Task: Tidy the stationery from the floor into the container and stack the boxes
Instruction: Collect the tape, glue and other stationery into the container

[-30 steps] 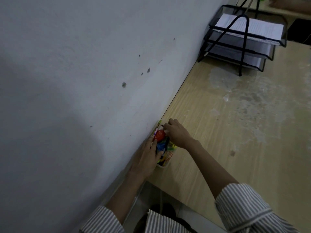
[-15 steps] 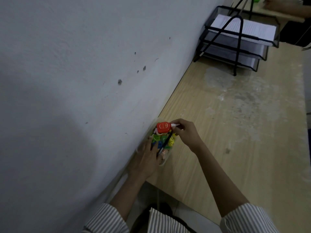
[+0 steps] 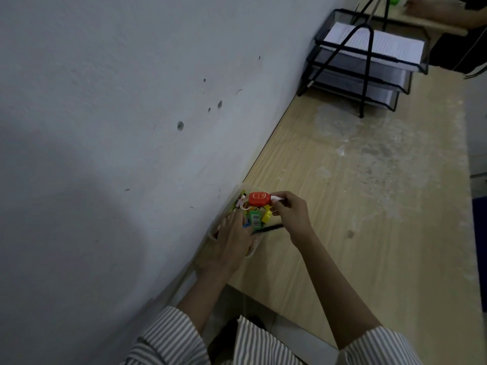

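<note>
A clear container (image 3: 251, 250) full of colourful stationery stands on the wooden desk (image 3: 369, 219) against the wall. My left hand (image 3: 232, 241) lies on the container's near side and steadies it. My right hand (image 3: 291, 216) pinches the white stem of an orange, disc-shaped item (image 3: 259, 199) just above the container's far end. Below it lie a green item with a barcode (image 3: 255, 219), a yellow piece (image 3: 266, 216) and a thin black pen (image 3: 268, 229) that sticks out to the right.
A black mesh paper tray (image 3: 366, 64) with white sheets stands at the desk's far end by the grey wall (image 3: 131, 114). Another person's arm (image 3: 437, 11) rests on a farther desk. Floor shows below the desk's near edge.
My right hand has lifted the orange item by its stem up and to the right, off the pile. The black pen now points out to the right. My left hand stays on the container.
</note>
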